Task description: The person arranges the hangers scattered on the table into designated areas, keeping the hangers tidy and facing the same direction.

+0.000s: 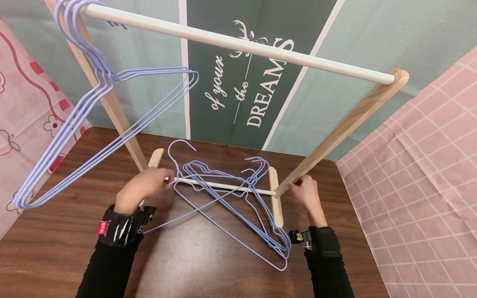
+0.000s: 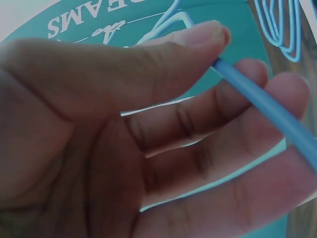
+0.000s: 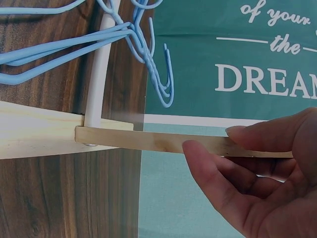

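Observation:
My left hand (image 1: pixel 143 186) pinches one arm of a blue wire hanger (image 1: pixel 223 228) low by the rack's left post. In the left wrist view the hanger's wire (image 2: pixel 267 101) runs between thumb and fingertips. My right hand (image 1: pixel 306 192) holds the right wooden post (image 1: pixel 346 128) of a clothes rack near its foot; the right wrist view shows thumb and fingers on either side of that post (image 3: pixel 163 142). Several more blue hangers (image 1: pixel 257 215) lie jumbled across the rack's lower white bar (image 1: pixel 220 185), hooks toward the back.
Several blue hangers (image 1: pixel 93 97) hang together at the left end of the white top rail (image 1: pixel 238 43). The rack's wooden feet (image 1: pixel 275 211) stand on a brown wood-grain table (image 1: pixel 179 265). A green cloth with lettering (image 1: pixel 257 99) hangs behind; pink cloths (image 1: pixel 428 174) flank both sides.

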A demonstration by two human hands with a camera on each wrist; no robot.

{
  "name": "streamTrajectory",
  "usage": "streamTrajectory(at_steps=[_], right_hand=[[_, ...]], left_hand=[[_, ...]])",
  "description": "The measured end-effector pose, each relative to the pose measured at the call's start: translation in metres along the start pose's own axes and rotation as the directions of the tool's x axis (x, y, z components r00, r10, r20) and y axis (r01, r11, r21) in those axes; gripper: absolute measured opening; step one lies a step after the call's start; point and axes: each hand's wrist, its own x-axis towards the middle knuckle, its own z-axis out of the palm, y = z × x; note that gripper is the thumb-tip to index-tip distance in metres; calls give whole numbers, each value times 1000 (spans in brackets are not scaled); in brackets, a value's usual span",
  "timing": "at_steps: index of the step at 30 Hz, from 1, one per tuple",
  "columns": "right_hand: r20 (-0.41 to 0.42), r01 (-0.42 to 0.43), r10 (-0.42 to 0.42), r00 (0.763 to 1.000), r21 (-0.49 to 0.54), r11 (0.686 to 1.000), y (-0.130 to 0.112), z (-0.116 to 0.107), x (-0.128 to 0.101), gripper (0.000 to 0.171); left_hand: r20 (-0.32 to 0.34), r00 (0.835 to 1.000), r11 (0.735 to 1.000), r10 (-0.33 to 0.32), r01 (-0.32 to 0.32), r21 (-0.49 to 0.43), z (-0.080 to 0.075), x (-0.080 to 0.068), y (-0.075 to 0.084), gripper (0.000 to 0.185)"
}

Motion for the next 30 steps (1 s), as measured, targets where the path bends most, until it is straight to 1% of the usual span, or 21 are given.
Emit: streamTrajectory(at_steps=[3, 7, 12, 18, 26, 30], right_hand=[[-4, 10, -10, 1000, 4, 1000, -2, 0, -1, 19], [1, -19, 19, 1000, -10, 1000, -1, 0, 0, 20], [6, -34, 34, 999, -28, 999, 0, 0, 1, 21], [10, -31, 31, 999, -30, 999, 0, 1, 1, 21], [7, -19, 20, 1000, -32, 999, 2, 0, 2, 21], [7, -21, 22, 1000, -31, 999, 1, 1, 1, 21]], left_hand=[[-3, 1000, 1000, -16, 16, -2, -3, -3, 2, 24], [-15, 1000, 1000, -27, 27, 3, -5, -5, 4, 22], [-31, 999, 1000, -30, 30, 0, -9, -9, 8, 22], [-47, 997, 998, -64, 64, 0, -17, -13, 14, 20], [-98, 993, 996, -73, 76, 37, -25, -19, 18, 15], [-118, 989, 995, -88, 94, 43, -31, -21, 21, 17]])
